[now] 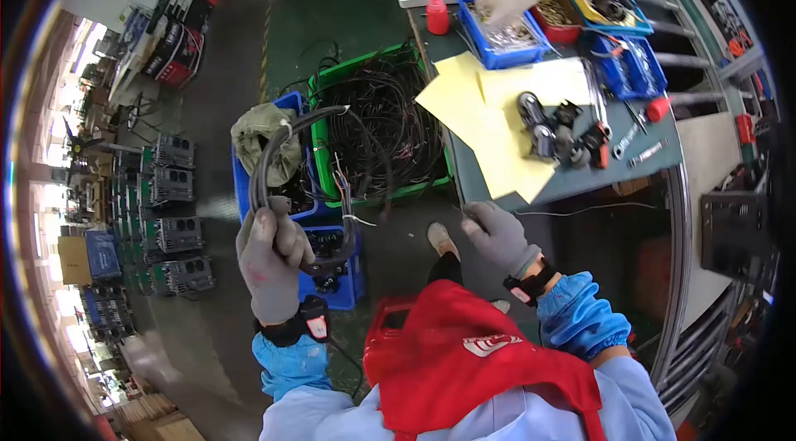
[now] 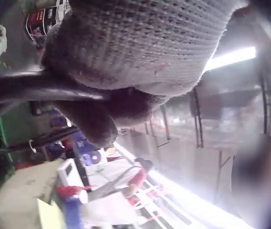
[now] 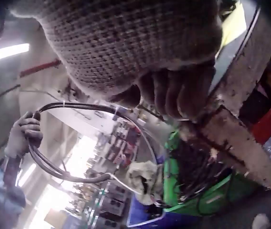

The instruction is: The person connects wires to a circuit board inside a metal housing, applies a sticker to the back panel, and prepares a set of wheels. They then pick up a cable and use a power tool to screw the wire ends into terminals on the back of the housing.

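My gloved left hand (image 1: 272, 254) grips a looped bundle of black cables (image 1: 261, 163) in the head view. The loop rises above the hand and bends to the right; its other end hangs with thin coloured wires bared and a white tie (image 1: 352, 218) round it. In the left wrist view the thick cable (image 2: 35, 88) runs under the curled fingers. My gloved right hand (image 1: 497, 235) is beside the near left corner of the workbench (image 1: 477, 180), its fingers loosely bent. Those bent fingers (image 3: 176, 93) show no held object in the right wrist view.
Below the loop stand a green crate (image 1: 325, 76) full of black cables and a blue bin (image 1: 238, 180) with a cloth bag (image 1: 264, 136). On the workbench lie yellow sheets (image 1: 489, 142), black parts, tools and blue trays (image 1: 503, 58). A red stool (image 1: 383, 333) is near my legs.
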The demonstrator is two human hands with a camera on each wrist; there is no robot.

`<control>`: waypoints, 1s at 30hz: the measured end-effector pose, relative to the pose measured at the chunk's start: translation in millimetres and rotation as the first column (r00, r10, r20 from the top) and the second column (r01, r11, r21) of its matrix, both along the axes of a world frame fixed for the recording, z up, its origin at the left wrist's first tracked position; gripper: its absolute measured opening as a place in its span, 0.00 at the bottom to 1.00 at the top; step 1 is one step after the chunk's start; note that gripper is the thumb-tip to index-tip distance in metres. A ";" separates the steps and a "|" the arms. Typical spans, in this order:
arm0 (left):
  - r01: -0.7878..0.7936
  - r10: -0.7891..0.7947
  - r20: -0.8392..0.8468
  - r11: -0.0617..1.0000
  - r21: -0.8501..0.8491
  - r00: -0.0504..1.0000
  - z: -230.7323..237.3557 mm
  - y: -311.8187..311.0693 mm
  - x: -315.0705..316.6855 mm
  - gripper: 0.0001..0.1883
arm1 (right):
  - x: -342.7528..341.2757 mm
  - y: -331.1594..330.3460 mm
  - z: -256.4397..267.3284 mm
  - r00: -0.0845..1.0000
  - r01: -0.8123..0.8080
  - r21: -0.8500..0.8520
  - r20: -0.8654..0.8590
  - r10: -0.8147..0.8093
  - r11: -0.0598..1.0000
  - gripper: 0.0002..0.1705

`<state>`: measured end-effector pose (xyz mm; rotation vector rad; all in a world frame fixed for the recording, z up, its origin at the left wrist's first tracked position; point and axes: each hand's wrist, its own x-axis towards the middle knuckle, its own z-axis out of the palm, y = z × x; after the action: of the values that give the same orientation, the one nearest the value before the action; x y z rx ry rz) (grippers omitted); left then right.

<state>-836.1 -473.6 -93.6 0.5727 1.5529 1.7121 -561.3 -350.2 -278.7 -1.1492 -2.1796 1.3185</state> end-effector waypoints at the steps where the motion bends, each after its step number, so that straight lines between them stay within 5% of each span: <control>1: 0.031 -0.034 0.043 0.997 0.067 0.999 14.1 -13.4 21.1 0.18 | 14.6 -15.3 11.2 0.995 -0.080 0.042 -0.057 0.082 0.996 0.25; 5: 0.209 -0.316 0.269 0.909 0.361 0.910 41.0 -39.2 123.6 0.16 | 64.2 -82.2 116.4 0.903 -0.326 0.223 -0.213 0.373 0.919 0.40; 8: 0.263 -0.407 0.405 0.892 0.367 0.819 34.4 -43.3 210.4 0.16 | 114.7 -131.5 131.3 0.764 -0.454 0.086 -0.475 0.437 0.887 0.47; 9: 0.322 -0.464 0.444 0.876 0.360 0.767 28.2 -43.9 239.0 0.16 | 138.4 -150.8 131.3 0.745 -0.434 -0.081 -0.593 0.307 0.897 0.41; 11: 0.471 -0.505 0.369 0.862 0.185 0.780 27.2 -50.1 302.2 0.18 | 186.6 -156.9 129.1 0.784 -0.471 -0.493 -0.614 0.091 0.731 0.32; 12: 0.583 -0.582 0.373 0.803 0.122 0.723 27.7 -54.4 328.1 0.19 | 210.6 -159.1 131.4 0.669 -0.467 -0.656 -0.701 -0.248 0.593 0.33; 13: 0.716 -0.686 0.430 0.687 0.118 0.587 21.5 -58.7 347.4 0.18 | 236.8 -160.2 133.6 0.483 -0.525 -0.740 -0.666 -0.568 0.421 0.36; 14: 0.890 -0.804 0.409 0.455 -0.044 0.431 25.0 -56.8 363.1 0.18 | 269.0 -154.8 137.6 0.438 -0.467 -0.808 -0.565 -0.699 0.360 0.41; 16: 0.966 -0.874 0.469 0.001 -0.257 0.126 17.8 -55.7 389.2 0.17 | 336.0 -142.3 119.2 0.340 -0.437 -0.860 -0.430 -0.836 0.264 0.48; 17: 0.939 -0.844 0.536 -0.171 -0.298 0.016 2.9 -57.2 399.2 0.17 | 367.9 -137.5 92.0 0.309 -0.456 -0.857 -0.404 -0.861 0.239 0.52; 18: 0.919 -0.877 0.478 -0.224 -0.325 -0.045 -8.6 -56.4 404.4 0.15 | 395.0 -136.8 73.5 0.242 -0.413 -0.890 -0.309 -0.920 0.191 0.53; 21: 0.603 -0.766 0.349 -0.641 -0.475 -0.540 -41.7 -35.3 417.0 0.17 | 464.6 -145.6 44.0 -0.021 -0.367 -0.926 -0.089 -0.996 0.091 0.42; 22: 0.497 -0.677 0.367 -0.726 -0.475 -0.638 -49.4 -31.6 428.4 0.19 | 481.2 -152.7 43.4 -0.108 -0.300 -0.942 -0.127 -0.986 0.154 0.31; 25: 0.429 -0.589 0.283 -0.775 -0.464 -0.757 -76.7 -8.3 469.4 0.31 | 509.2 -165.5 -1.2 -0.249 -0.167 -0.912 -0.328 -0.911 0.374 0.21; 26: 0.596 -0.715 0.281 -0.693 -0.406 -0.640 -92.6 3.7 485.7 0.35 | 509.4 -168.9 37.3 -0.267 -0.060 -0.960 -0.249 -0.931 0.274 0.19; 28: 0.802 -0.836 0.303 -0.535 -0.266 -0.458 -100.5 32.9 545.8 0.43 | 520.6 -177.7 52.5 -0.089 0.087 -0.884 -0.465 -0.881 0.459 0.19; 30: 0.933 -0.849 0.439 -0.355 -0.062 -0.294 -110.1 64.9 623.0 0.50 | 528.4 -188.1 69.2 0.237 0.253 -0.842 -0.424 -0.874 0.477 0.21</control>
<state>-213.1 -408.8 -203.7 0.9773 0.5426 -0.0487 -32.9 -538.2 -209.6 -1.0165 -0.3719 1.6826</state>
